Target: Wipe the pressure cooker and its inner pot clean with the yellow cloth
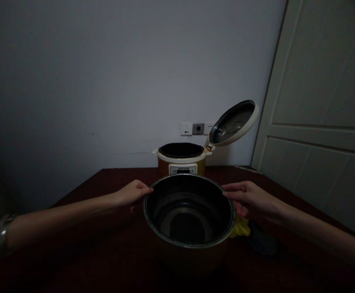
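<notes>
Both my hands hold a black non-stick inner pot (189, 207) with a thin metal rim, up in front of me over the table. My left hand (131, 193) grips the rim on the left side, and my right hand (246, 199) grips it on the right. Behind the pot stands a gold-coloured rice cooker body (181, 165), its dark interior showing. Its cream-edged lid (234, 124) is hinged open at the right. The pot hides the cooker's lower front.
A dark red wooden table (73, 199) fills the lower view. A yellow cloth (240, 227) and a dark object (261, 240) lie beneath the pot's right side. A wall socket plate (197, 128) is behind the cooker, and a white door (314, 114) stands at the right.
</notes>
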`<state>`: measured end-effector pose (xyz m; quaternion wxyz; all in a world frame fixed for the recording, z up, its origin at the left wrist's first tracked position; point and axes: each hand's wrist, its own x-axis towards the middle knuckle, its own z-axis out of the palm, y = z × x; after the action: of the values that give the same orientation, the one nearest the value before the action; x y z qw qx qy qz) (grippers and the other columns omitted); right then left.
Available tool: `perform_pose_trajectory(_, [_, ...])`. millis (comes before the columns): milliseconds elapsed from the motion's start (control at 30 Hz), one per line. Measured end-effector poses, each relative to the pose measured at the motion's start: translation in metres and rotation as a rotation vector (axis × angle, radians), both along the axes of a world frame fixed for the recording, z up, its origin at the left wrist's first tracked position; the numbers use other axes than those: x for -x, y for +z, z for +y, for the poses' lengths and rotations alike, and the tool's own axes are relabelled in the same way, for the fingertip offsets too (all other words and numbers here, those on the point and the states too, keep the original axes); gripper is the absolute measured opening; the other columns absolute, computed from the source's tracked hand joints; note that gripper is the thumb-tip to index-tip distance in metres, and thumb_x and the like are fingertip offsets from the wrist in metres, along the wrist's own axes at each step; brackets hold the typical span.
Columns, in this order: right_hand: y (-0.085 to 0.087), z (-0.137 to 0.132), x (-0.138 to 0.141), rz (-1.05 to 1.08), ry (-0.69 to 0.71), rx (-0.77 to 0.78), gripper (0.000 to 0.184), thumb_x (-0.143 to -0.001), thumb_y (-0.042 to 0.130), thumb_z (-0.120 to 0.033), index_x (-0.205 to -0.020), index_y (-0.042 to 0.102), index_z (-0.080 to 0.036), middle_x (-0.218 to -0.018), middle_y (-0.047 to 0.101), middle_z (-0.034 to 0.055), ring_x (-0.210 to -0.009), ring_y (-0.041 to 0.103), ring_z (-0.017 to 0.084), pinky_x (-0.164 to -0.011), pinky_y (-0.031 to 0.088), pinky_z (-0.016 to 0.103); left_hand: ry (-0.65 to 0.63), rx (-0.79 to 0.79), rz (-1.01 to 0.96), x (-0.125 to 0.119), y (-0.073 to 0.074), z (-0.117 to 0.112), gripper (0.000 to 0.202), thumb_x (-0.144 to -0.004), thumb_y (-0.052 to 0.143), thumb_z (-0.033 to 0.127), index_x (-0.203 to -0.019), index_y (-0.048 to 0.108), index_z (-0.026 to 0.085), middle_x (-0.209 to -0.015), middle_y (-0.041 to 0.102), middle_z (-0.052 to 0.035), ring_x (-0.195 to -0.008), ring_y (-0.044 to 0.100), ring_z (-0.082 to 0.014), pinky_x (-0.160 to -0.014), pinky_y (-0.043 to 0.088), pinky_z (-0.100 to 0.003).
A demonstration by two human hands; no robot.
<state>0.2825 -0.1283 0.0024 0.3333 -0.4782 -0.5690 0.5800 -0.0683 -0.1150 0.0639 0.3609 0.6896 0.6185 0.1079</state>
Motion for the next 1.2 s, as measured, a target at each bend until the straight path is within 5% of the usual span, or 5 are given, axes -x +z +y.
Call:
perform_pose_trajectory(333, [0.085,0.016,-0.024,0.011,-0.057,-0.234,0.033,-0.066,0.073,-0.031,-0.092,0.067,-0.011,-0.049,0.056,-0.0020,-0.038,0.046,0.004,-0.035,0.040,0.012,0.032,-0.183,0.006,-0.020,0.075,-0.012,0.046,-0.078,0.047,0.047,-0.042,0.040,0.018,-0.034,0.035,0.0026,-0.031,0.032,-0.0073,-0.035,0.024,-0.021])
perform_pose_trajectory(533, [0.150,0.079,-0.042,-0.061,-0.110,-0.399,0.008,-0.073,0.065,-0.022,-0.077,0.066,-0.015,-0.050,0.053,-0.0012,-0.039,0.043,0.005,-0.033,0.040,0.014,0.099,-0.365,0.019,-0.042,0.140,0.030,0.038,-0.072,0.053,0.045,-0.048,0.041,0.018,-0.042,0.034,0.0022,-0.038,0.033,-0.0078,-0.040,0.027,-0.023])
perform_pose_trajectory(633, [0.174,0.111,-0.044,-0.094,-0.140,-0.411,0.005,-0.076,0.059,-0.016,-0.078,0.063,-0.014,-0.052,0.053,-0.0008,-0.039,0.042,0.004,-0.034,0.041,0.013,0.092,-0.429,0.023,-0.049,0.161,0.060,0.035,-0.072,0.052,0.042,-0.049,0.039,0.018,-0.044,0.030,0.0026,-0.040,0.032,-0.0081,-0.042,0.027,-0.024])
perform_pose_trajectory(900, [0.207,0.183,-0.033,-0.067,-0.240,-0.451,0.020,-0.077,0.051,-0.007,-0.061,0.048,-0.018,-0.043,0.041,-0.0046,-0.037,0.036,0.003,-0.033,0.035,0.011,0.064,-0.448,-0.059,-0.051,0.187,0.139,0.029,-0.071,0.053,0.036,-0.055,0.034,0.020,-0.050,0.025,0.0048,-0.043,0.030,-0.0071,-0.046,0.027,-0.025])
perform_pose_trajectory(1200, [0.194,0.245,-0.025,-0.252,-0.262,-0.548,0.022,-0.077,0.052,-0.009,-0.057,0.046,-0.016,-0.042,0.040,-0.0050,-0.037,0.035,0.002,-0.034,0.031,0.012,0.091,-0.465,-0.054,-0.050,0.183,0.219,0.021,-0.067,0.058,0.031,-0.061,0.043,0.018,-0.048,0.030,0.0054,-0.044,0.034,-0.0087,-0.044,0.028,-0.025])
